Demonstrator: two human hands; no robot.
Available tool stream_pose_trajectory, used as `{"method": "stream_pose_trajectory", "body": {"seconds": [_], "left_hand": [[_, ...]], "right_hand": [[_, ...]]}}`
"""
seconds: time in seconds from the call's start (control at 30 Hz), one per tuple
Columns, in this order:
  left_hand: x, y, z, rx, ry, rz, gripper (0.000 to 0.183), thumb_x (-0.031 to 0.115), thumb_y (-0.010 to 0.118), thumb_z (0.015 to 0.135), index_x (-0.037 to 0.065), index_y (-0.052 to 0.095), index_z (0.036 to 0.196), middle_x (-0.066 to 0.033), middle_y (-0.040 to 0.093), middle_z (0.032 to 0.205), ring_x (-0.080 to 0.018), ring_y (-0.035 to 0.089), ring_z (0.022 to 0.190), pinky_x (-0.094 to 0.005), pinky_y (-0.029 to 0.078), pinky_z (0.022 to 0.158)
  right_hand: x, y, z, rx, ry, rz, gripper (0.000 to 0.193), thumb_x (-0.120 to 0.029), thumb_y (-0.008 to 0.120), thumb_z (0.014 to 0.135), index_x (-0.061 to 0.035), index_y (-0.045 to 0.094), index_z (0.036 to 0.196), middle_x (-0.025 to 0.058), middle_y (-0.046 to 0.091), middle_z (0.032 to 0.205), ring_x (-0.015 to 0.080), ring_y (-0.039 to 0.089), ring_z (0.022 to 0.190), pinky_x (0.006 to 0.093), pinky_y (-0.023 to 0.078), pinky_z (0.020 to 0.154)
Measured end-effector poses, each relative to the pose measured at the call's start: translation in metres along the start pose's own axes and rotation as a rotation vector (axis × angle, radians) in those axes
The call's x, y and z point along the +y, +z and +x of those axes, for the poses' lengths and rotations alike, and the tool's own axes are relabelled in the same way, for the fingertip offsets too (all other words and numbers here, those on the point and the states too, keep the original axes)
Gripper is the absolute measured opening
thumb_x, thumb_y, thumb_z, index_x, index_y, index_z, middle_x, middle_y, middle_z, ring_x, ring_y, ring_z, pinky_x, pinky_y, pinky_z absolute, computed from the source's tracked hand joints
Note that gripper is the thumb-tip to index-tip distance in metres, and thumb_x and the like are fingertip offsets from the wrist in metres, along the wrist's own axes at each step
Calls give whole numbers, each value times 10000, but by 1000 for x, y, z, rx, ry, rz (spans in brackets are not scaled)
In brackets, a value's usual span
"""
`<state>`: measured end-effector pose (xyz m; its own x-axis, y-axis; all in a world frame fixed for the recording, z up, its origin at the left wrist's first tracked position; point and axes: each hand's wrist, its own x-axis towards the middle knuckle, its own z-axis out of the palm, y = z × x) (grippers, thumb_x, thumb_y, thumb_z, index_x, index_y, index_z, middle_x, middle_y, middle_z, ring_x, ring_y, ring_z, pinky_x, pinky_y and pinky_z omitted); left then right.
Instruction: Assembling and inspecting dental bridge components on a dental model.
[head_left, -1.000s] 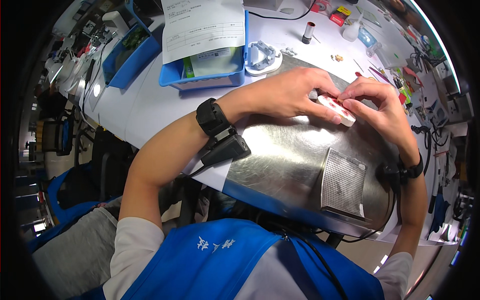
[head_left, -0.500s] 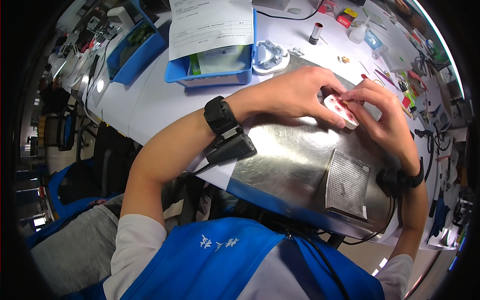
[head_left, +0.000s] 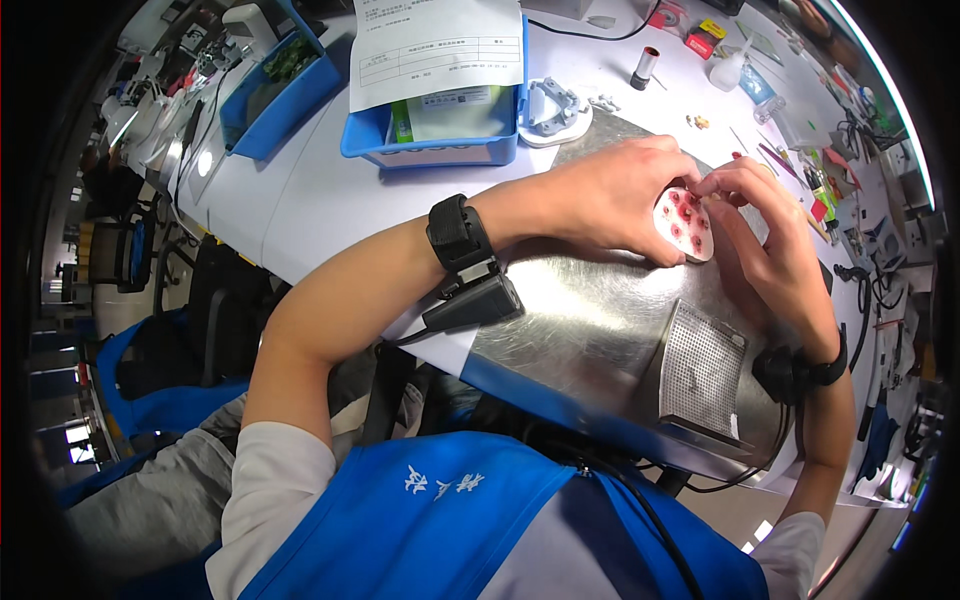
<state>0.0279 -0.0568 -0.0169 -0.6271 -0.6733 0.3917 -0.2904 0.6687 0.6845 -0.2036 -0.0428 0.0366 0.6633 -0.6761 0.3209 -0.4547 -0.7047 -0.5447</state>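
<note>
A small white block point(head_left: 684, 225) with a rounded outline shows a face dotted with several red spots, some with dark centres. My left hand point(head_left: 620, 195) grips it along its left side, thumb at the near edge and fingers curled behind the far edge. At its upper right edge, the fingertips of my right hand point(head_left: 768, 220) are drawn together in a pinch. Whether they hold a small piece is hidden. Both hands are above a metal plate point(head_left: 570, 300) on the white table.
A perforated metal sheet point(head_left: 703, 370) lies near the plate's front edge. Blue bins point(head_left: 430, 153) stand at the left, one with papers on top. Beyond my hands are a grey model on a white base point(head_left: 555, 110), a dark-and-silver cylinder point(head_left: 645, 68), small yellowish pieces point(head_left: 698, 122) and a squeeze bottle point(head_left: 730, 70).
The block has turned so that more of its red-spotted face shows. My right fingertips have shifted from over that face to its upper right edge. The whole view has moved slightly.
</note>
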Motion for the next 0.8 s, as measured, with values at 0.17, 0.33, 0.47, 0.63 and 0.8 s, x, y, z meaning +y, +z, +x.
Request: {"method": "stream_pose_trajectory", "body": {"seconds": [0.17,0.33,0.47,0.63,0.8], "left_hand": [[4,0,2,43,-1,-40,553,258,844,696,5,672,1157,-186,662,1077,-323,656,1012,-397,529,893],[9,2,2,90,-20,3,519,263,838,691,4,700,1119,-197,690,1053,-332,682,995,-408,542,875],[12,6,4,124,-25,11,489,278,841,689,0,724,1075,-194,701,1025,-333,690,965,-404,546,864],[7,7,1,158,-57,-26,485,318,848,671,-9,748,1016,-205,704,996,-342,698,936,-406,557,840],[-7,15,8,185,23,-72,440,305,849,607,-27,745,875,-220,720,910,-382,679,923,-425,554,859]], "right_hand": [[-1,-3,-2,14,99,149,193,20,674,911,40,718,1098,111,729,947,187,707,871,317,554,823],[2,1,-5,15,163,167,191,11,694,903,52,727,1087,128,745,951,190,730,878,310,567,833],[7,1,-8,35,181,201,181,-9,702,908,51,731,1076,130,748,955,184,736,889,310,572,838],[-3,-2,0,93,108,64,162,-21,713,896,60,730,1035,109,732,917,171,685,827,302,535,804],[5,3,-1,60,141,93,109,29,653,939,67,701,1029,102,671,890,158,615,822,279,476,787]]}}
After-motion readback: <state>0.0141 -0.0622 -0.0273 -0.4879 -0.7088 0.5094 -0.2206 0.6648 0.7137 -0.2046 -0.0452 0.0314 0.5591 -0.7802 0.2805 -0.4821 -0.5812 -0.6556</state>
